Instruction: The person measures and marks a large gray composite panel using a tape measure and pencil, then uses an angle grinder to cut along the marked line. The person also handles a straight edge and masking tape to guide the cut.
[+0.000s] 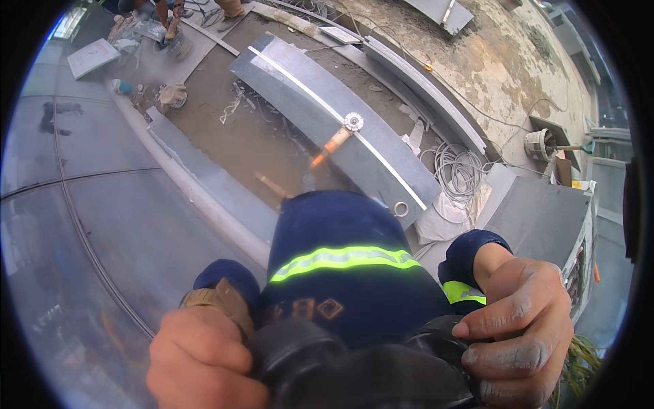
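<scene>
Close in front of me, a black rounded piece of gear (306, 354) fills the lower middle; its kind does not show. My left hand (201, 358) is curled into a fist against its left side, and whatever the fingers hold is hidden. A brown band (221, 303) circles that wrist. On the other side, my right hand (521, 327), smeared with grey dust, has bent fingers closed at the gear's right edge. Between them shows my navy jacket (347, 225) with a bright yellow reflective stripe. Farther off, an angle grinder (335, 142) with an orange body rests on a long grey panel (286, 71).
Stacked long panels (429, 95) lie beyond. Coiled cable (460, 170) sits on a pale sack (439, 218), near a tape roll (401, 209). A bucket (538, 144) stands far right. At top left, another person's hands (170, 24) hold a tool. Large glossy panels (88, 225) cover the left.
</scene>
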A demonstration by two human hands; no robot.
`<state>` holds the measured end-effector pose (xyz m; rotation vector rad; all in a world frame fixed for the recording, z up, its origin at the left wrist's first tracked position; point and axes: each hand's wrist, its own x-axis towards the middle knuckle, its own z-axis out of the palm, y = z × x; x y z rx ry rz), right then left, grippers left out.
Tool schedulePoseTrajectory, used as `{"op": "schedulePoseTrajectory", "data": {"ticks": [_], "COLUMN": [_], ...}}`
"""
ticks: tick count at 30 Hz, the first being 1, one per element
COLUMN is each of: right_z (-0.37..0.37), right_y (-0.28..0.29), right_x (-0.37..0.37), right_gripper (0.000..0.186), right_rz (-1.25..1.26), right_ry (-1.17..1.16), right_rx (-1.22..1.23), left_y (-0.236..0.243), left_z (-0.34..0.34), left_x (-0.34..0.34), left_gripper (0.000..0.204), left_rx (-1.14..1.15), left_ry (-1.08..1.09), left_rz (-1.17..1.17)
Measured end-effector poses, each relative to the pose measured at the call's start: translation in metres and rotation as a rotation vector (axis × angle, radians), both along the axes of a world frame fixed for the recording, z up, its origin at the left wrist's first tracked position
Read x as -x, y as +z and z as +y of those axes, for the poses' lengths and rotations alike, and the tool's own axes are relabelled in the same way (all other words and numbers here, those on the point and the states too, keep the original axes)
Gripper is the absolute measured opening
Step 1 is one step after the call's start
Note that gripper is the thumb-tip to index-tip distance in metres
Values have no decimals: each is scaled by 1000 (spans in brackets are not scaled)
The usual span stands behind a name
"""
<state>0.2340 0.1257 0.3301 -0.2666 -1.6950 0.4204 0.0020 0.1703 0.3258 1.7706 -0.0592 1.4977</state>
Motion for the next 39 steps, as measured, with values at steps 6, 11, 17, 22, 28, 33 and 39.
{"op": "schedulePoseTrajectory", "data": {"ticks": [6,11,17,22,28,33,39], "right_z": [37,54,72,74,63,47,43], "right_y": [15,16,22,28,13,9,-1], "right_x": [45,77,106,117,110,109,95], "right_gripper": [18,16,7,6,11,12,12], "right_rz": [-29,-101,-83,5,95,78,96], "right_ry": [311,228,193,196,60,83,-116], "right_rx": [0,106,19,-5,68,207,101], "left_y": [20,15,14,16,-23,-39,-40], "left_z": [17,29,23,48,38,65,70], "left_x": [60,120,143,139,143,103,47], "left_gripper": [20,20,14,20,33,33,34], "left_rx": [56,2,-75,-126,-175,-487,-481], "left_ry": [-148,-74,280,-24,252,89,-55], "left_rz": [182,320,44,-201,-187,-631,-941]}}
